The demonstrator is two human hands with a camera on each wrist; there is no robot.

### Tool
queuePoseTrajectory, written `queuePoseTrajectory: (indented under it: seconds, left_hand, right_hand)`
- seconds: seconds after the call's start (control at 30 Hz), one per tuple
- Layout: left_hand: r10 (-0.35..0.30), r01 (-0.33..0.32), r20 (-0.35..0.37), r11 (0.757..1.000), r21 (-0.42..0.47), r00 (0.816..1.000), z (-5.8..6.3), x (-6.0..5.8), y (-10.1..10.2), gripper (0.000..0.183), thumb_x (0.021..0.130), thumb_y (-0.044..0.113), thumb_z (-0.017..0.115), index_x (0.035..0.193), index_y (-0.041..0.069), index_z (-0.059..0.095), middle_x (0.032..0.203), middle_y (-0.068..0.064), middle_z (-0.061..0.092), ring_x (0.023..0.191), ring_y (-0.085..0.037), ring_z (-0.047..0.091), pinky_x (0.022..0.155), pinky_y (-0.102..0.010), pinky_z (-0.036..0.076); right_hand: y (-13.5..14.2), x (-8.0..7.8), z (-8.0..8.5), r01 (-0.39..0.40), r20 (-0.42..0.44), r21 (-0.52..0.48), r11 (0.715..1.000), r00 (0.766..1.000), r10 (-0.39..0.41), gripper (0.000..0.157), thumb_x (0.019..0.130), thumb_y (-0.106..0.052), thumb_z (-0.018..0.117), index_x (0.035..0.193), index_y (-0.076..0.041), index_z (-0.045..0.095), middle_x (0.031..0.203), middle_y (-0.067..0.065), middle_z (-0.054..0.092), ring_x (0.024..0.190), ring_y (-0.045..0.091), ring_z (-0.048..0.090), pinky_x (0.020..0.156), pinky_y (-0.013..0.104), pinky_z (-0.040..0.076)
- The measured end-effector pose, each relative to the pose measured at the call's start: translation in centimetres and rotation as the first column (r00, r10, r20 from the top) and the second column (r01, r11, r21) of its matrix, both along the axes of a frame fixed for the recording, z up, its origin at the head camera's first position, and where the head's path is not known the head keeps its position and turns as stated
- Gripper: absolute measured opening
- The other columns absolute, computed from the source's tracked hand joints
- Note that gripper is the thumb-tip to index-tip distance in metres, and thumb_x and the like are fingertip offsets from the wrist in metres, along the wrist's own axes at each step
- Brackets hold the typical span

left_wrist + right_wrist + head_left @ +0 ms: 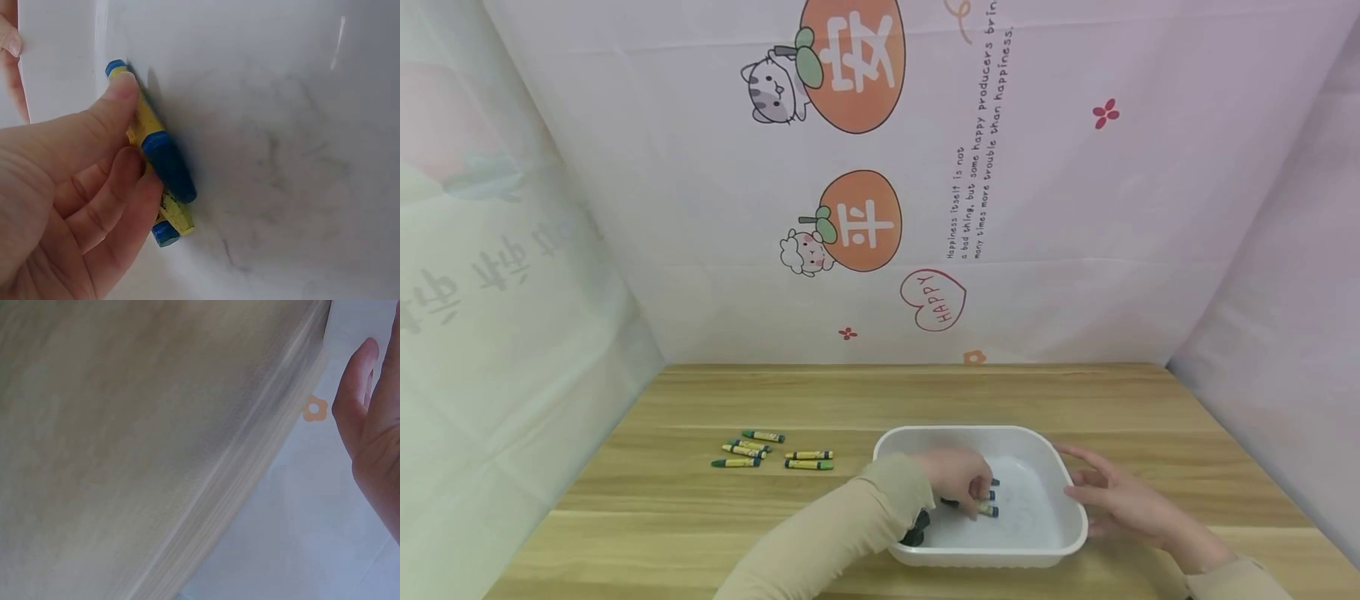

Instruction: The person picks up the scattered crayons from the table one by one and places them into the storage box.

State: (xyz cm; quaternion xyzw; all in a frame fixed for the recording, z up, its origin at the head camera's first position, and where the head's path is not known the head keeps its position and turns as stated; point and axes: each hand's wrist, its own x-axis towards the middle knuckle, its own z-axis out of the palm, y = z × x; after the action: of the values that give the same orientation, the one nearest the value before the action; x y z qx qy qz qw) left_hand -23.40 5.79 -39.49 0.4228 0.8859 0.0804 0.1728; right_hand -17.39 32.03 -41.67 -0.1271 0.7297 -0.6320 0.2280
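Inside the white plastic tub [1037, 504], my left hand [953, 477] pinches a dark-blue crayon [170, 164] in a yellow wrapper between thumb and fingers. Under it in the left wrist view show a yellow crayon [178, 212] and a blue crayon end [165, 234], partly hidden by my fingers. At the tub's right side, my right hand [1127, 500] has its fingers and thumb extended along the rim. The right wrist view catches only part of that hand [375, 425], with nothing in its fingers.
On the wooden table [647, 533], left of the tub, lie several crayons in yellow wrappers: a left cluster with a green crayon [736, 462], and a pair with a light-green crayon [808, 465]. A black object [916, 529] shows at the tub's left. Printed cloth [1037, 317] encloses the table.
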Motion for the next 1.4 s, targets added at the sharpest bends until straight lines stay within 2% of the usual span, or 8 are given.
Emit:
queuePoseTrajectory:
  seconds: [0.23, 0.3, 0.4, 0.5, 0.7, 0.87, 1.13, 1.4]
  left_hand:
    - [-0.013, 0.012, 0.008, 0.999, 0.052, 1.000, 0.9, -0.5, -0.5, 0.012, 0.079, 0.019, 0.077, 0.085, 0.017, 0.067, 0.078, 0.012, 0.059, 0.072, 0.001, 0.050, 0.065, -0.011, 0.041]
    - [-0.028, 0.026, 0.015, 0.996, 0.081, 1.000, 1.6, -0.8, -0.6, 0.012, 0.082, 0.020, 0.074, 0.089, 0.015, 0.067, 0.079, 0.011, 0.058, 0.073, -0.001, 0.051, 0.065, -0.012, 0.042]
    - [-0.020, 0.013, 0.053, 0.991, 0.133, 0.998, 2.9, -1.0, -1.0, 0.016, 0.084, 0.019, 0.072, 0.098, 0.013, 0.066, 0.083, 0.009, 0.059, 0.075, -0.002, 0.052, 0.066, -0.014, 0.043]
    - [-0.028, 0.019, 0.044, 0.983, 0.181, 0.999, 4.1, -1.2, -1.7, 0.021, 0.085, 0.018, 0.072, 0.103, 0.010, 0.066, 0.086, 0.006, 0.062, 0.078, -0.002, 0.054, 0.068, -0.013, 0.045]
    - [-0.025, 0.024, 0.001, 0.968, 0.249, 1.000, 6.0, -1.3, -3.7, 0.018, 0.085, 0.018, 0.071, 0.102, 0.011, 0.066, 0.094, 0.002, 0.067, 0.083, -0.001, 0.057, 0.071, -0.012, 0.046]
    - [-0.005, 0.009, -0.015, 0.958, 0.285, 1.000, 6.8, -1.2, -6.0, 0.015, 0.086, 0.018, 0.070, 0.100, 0.014, 0.066, 0.095, 0.004, 0.067, 0.083, 0.000, 0.057, 0.075, -0.013, 0.047]
    - [0.024, -0.019, -0.009, 0.936, 0.352, 1.000, 6.9, -1.2, -10.4, 0.015, 0.086, 0.016, 0.069, 0.100, 0.013, 0.066, 0.097, -0.001, 0.068, 0.084, -0.002, 0.057, 0.078, -0.016, 0.049]
    - [0.068, -0.066, 0.011, 0.896, 0.440, 0.998, 5.3, -1.2, -15.3, 0.012, 0.086, 0.013, 0.068, 0.098, 0.010, 0.066, 0.097, -0.007, 0.068, 0.086, -0.008, 0.061, 0.077, -0.019, 0.052]
  right_hand:
    - [-0.1, 0.1, -0.2, 0.009, 0.000, 0.004, 1.000, 1.000, -0.009, 0.050, 0.097, -0.013, 0.050, 0.121, -0.056, 0.040, 0.116, 0.012, 0.050, 0.097, 0.023, 0.061, 0.078, 0.048, 0.055]
    - [-0.1, 0.2, -0.2, 0.011, 0.000, 0.003, 1.000, 1.000, -0.011, 0.050, 0.097, -0.013, 0.050, 0.121, -0.056, 0.039, 0.117, 0.014, 0.049, 0.097, 0.023, 0.061, 0.078, 0.048, 0.055]
    - [-0.1, 0.2, -0.2, 0.016, 0.000, 0.012, 1.000, 1.000, -0.016, 0.050, 0.097, -0.014, 0.050, 0.120, -0.057, 0.039, 0.119, 0.018, 0.047, 0.097, 0.023, 0.061, 0.079, 0.049, 0.055]
    - [-0.1, 0.2, -0.2, 0.020, 0.004, 0.023, 1.000, 1.000, -0.020, 0.049, 0.098, -0.015, 0.050, 0.118, -0.058, 0.039, 0.120, 0.019, 0.047, 0.097, 0.023, 0.061, 0.079, 0.048, 0.055]
    - [-0.1, 0.1, 0.0, 0.004, -0.013, 0.039, 0.999, 1.000, -0.003, 0.050, 0.098, -0.015, 0.049, 0.119, -0.059, 0.039, 0.118, 0.017, 0.048, 0.096, 0.024, 0.062, 0.077, 0.047, 0.056]
    - [-0.1, 0.0, 0.2, -0.004, -0.015, 0.045, 0.999, 1.000, 0.004, 0.049, 0.098, -0.015, 0.049, 0.119, -0.059, 0.039, 0.119, 0.020, 0.048, 0.096, 0.024, 0.062, 0.077, 0.048, 0.055]
    - [-0.2, 0.1, 0.0, 0.025, -0.024, 0.068, 0.997, 0.999, -0.024, 0.049, 0.098, -0.016, 0.050, 0.119, -0.058, 0.039, 0.123, 0.027, 0.045, 0.095, 0.023, 0.062, 0.077, 0.047, 0.056]
    - [-0.3, 0.2, 0.2, 0.013, -0.022, 0.065, 0.998, 1.000, -0.011, 0.050, 0.098, -0.016, 0.049, 0.119, -0.059, 0.038, 0.124, 0.029, 0.043, 0.096, 0.024, 0.062, 0.077, 0.047, 0.056]
